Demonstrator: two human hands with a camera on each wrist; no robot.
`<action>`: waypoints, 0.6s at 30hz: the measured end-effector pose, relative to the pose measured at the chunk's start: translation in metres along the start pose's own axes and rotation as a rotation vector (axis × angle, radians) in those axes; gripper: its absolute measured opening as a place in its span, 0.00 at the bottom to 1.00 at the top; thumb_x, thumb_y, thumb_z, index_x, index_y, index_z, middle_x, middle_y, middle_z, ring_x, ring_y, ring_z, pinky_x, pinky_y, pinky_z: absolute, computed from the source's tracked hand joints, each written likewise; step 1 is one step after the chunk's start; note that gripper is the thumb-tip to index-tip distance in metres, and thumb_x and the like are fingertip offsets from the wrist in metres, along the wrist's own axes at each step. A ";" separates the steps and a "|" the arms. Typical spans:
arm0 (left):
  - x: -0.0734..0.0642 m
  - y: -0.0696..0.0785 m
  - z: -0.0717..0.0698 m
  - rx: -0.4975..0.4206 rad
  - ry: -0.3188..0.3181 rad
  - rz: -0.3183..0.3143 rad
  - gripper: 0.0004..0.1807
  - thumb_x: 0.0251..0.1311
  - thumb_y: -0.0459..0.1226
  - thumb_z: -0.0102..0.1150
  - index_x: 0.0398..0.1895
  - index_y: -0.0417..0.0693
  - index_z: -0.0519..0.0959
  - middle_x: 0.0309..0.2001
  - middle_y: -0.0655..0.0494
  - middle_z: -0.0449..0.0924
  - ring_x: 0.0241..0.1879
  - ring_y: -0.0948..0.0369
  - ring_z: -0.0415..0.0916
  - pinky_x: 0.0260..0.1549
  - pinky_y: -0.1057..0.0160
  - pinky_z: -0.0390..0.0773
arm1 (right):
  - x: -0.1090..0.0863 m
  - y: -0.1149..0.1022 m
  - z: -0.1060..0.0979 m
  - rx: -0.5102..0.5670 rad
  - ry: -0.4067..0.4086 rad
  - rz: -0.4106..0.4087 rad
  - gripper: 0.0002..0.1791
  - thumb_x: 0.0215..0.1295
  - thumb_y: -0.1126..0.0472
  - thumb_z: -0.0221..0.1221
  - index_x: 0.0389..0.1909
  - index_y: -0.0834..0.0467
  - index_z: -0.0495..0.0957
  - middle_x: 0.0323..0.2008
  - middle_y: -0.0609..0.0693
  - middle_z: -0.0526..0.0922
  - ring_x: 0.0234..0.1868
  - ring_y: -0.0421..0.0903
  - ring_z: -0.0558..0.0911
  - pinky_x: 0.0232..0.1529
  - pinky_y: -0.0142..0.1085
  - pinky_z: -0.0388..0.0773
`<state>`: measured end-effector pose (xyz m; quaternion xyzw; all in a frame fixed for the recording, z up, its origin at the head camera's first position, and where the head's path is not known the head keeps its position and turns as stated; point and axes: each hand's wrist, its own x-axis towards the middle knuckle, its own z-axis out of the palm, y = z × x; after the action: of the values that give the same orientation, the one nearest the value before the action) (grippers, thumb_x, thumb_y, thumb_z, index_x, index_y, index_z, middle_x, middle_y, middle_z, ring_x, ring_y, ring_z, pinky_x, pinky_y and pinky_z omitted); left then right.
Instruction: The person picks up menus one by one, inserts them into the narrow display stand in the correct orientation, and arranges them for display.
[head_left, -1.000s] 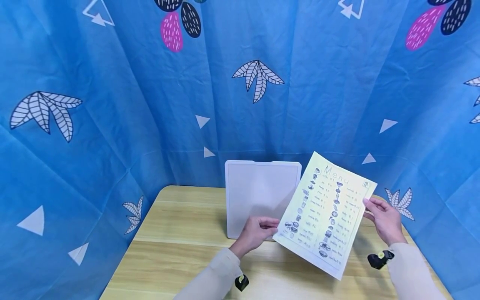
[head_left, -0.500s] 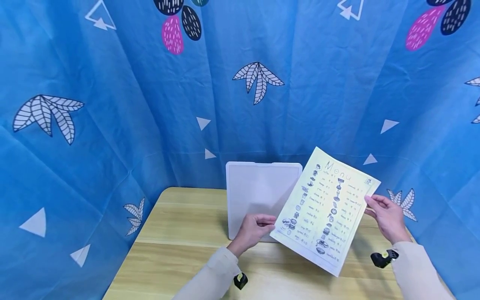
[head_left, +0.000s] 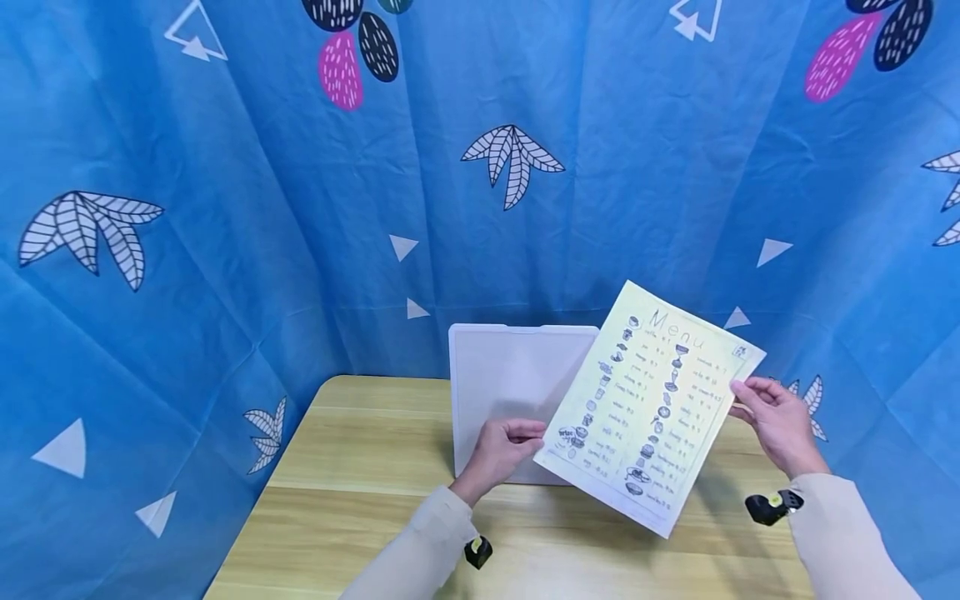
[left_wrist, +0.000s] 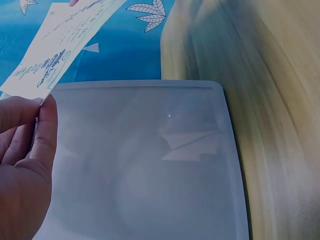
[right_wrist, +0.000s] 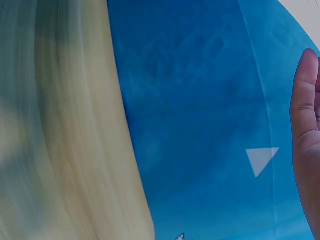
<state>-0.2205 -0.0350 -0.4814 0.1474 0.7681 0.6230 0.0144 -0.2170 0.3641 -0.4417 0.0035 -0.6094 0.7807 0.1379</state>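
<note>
A menu sheet [head_left: 645, 408], pale yellow with a hand-lettered heading and small food drawings in two columns, is held tilted above the table. My left hand [head_left: 495, 457] pinches its lower left corner between thumb and fingers; the left wrist view shows that grip on the sheet [left_wrist: 60, 50] closely. At the opposite side, my right hand [head_left: 780, 423] pinches the right edge near the upper corner. Behind the sheet and left hand is a flat whitish board [head_left: 517, 375] with rounded corners, its right part covered by the sheet. The right wrist view catches only part of the right hand [right_wrist: 307, 135].
A light wooden table [head_left: 337, 500] extends under both hands, its left edge running diagonally toward the front. Blue curtain [head_left: 510, 258] with leaf and triangle prints surrounds the back and sides. Small black devices are worn at both wrists.
Both hands have lifted the menu sheet somewhat higher and slightly leftward at its lower corner. The grips look the same, and the whitish board stays where it was.
</note>
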 end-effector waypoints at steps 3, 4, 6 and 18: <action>0.000 0.004 -0.002 0.005 0.007 -0.025 0.10 0.55 0.26 0.69 0.42 0.38 0.87 0.38 0.48 0.88 0.36 0.61 0.84 0.32 0.71 0.80 | 0.001 -0.003 0.002 0.007 -0.010 -0.001 0.05 0.69 0.69 0.60 0.33 0.60 0.80 0.31 0.46 0.85 0.33 0.38 0.85 0.34 0.30 0.84; 0.000 0.004 -0.002 0.007 0.009 -0.029 0.11 0.55 0.26 0.69 0.42 0.38 0.87 0.38 0.48 0.88 0.36 0.61 0.84 0.32 0.71 0.80 | 0.002 -0.004 0.002 0.008 -0.013 0.000 0.05 0.69 0.69 0.60 0.32 0.59 0.80 0.31 0.46 0.85 0.33 0.38 0.85 0.34 0.30 0.84; 0.001 0.005 -0.004 0.009 0.016 -0.035 0.11 0.56 0.26 0.69 0.42 0.39 0.87 0.38 0.49 0.88 0.36 0.61 0.84 0.32 0.72 0.80 | 0.003 -0.006 0.003 0.000 -0.017 -0.002 0.05 0.69 0.68 0.60 0.33 0.60 0.80 0.31 0.46 0.85 0.33 0.38 0.85 0.34 0.30 0.84; 0.005 0.007 -0.006 0.000 0.098 -0.069 0.10 0.55 0.26 0.70 0.41 0.40 0.87 0.36 0.50 0.88 0.38 0.60 0.84 0.35 0.68 0.82 | 0.010 -0.012 0.011 0.009 -0.061 -0.045 0.03 0.69 0.69 0.60 0.34 0.60 0.80 0.32 0.47 0.85 0.33 0.39 0.86 0.35 0.30 0.84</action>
<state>-0.2253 -0.0376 -0.4722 0.0902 0.7723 0.6288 -0.0019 -0.2262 0.3579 -0.4258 0.0417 -0.6096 0.7797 0.1370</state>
